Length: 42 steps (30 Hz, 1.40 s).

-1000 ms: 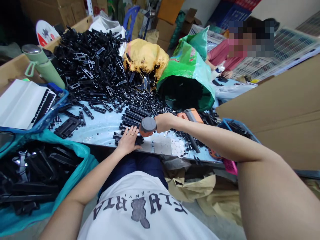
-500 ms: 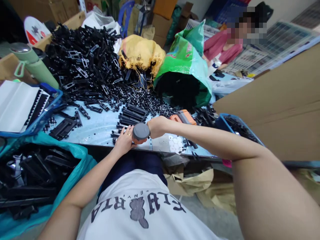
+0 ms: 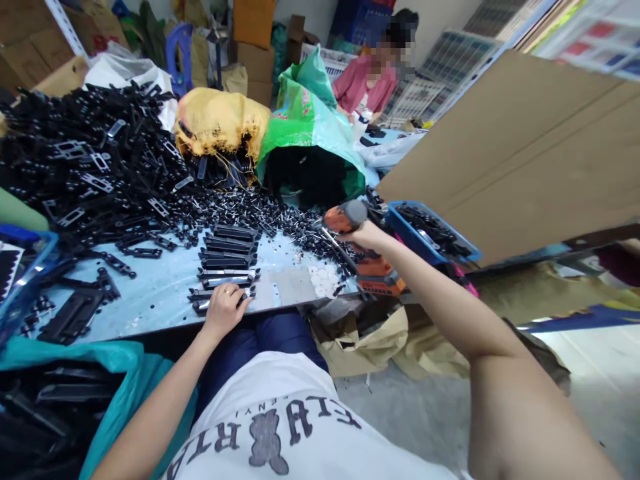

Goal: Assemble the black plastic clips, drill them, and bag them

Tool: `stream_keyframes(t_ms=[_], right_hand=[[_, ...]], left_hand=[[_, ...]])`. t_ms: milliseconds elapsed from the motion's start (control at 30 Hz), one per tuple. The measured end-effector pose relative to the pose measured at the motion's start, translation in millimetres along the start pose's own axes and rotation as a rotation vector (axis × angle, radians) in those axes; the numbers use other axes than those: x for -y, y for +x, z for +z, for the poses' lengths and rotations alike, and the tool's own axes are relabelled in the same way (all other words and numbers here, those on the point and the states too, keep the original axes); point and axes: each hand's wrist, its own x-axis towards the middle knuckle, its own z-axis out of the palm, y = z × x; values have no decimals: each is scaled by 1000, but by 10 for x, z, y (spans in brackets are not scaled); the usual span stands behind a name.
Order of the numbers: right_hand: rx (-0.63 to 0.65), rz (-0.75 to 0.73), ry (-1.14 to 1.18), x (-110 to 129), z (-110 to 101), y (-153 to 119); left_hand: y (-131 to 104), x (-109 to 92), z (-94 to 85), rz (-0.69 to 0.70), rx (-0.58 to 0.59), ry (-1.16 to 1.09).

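Note:
My right hand (image 3: 369, 237) is wrapped round the grip of an orange and grey cordless drill (image 3: 345, 217), over the right part of the table. The drill's nose points left, and its orange battery (image 3: 380, 277) hangs low near the table edge. My left hand (image 3: 226, 308) rests at the near edge, fingers bent and closed on the end of the nearest black plastic part (image 3: 201, 307). Beyond it, several similar long black parts (image 3: 229, 247) lie side by side in a row. What sits under my left fingers is partly hidden.
A big heap of black parts (image 3: 100, 160) covers the back left, with small screw-like pieces (image 3: 280, 217) spread before a green sack (image 3: 310, 133). A blue basket (image 3: 390, 213) stands right, near a cardboard sheet (image 3: 510, 153). Across the table is a person (image 3: 365, 87) in pink.
My right hand has carried the drill away from beside my left hand, rightwards and farther back. My left hand stays at the row's near end. The view has turned right.

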Motion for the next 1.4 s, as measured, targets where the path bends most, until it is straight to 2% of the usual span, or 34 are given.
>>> stream_keyframes(t_ms=[67, 133, 300, 467, 600, 667, 833, 967, 1100, 1200, 1333, 1400], right_hand=[[-153, 186, 88, -264, -173, 215], [-223, 330, 157, -464, -261, 365], [-204, 429, 229, -734, -226, 526], [-181, 371, 270, -842, -225, 630], [-201, 282, 185, -931, -256, 694], [-232, 240, 95, -1001, -266, 728], [-258, 223, -53, -1144, -275, 843], [-260, 203, -117, -1153, -271, 912], [-187, 216, -63, -1143, -267, 933], [-269, 175, -120, -1165, -250, 892], [-252, 207, -149, -1206, -242, 658], [-358, 243, -219, -1111, -239, 491]], left_hand=[[-6, -28, 4, -32, -23, -2], [-16, -48, 1, -43, -36, -5], [-46, -91, 37, -81, -68, -25], [-35, -144, 60, -104, -82, -48], [-59, -133, -104, -69, 5, 38], [-110, -69, -230, -72, 9, 110], [-304, 244, -471, -197, -30, 267], [-424, 436, -493, -218, -5, 223], [-458, 486, -445, -263, -27, 139], [-458, 497, -434, -303, -40, 70], [-474, 514, -444, -328, -48, -36], [-484, 524, -438, -343, -59, -62]])
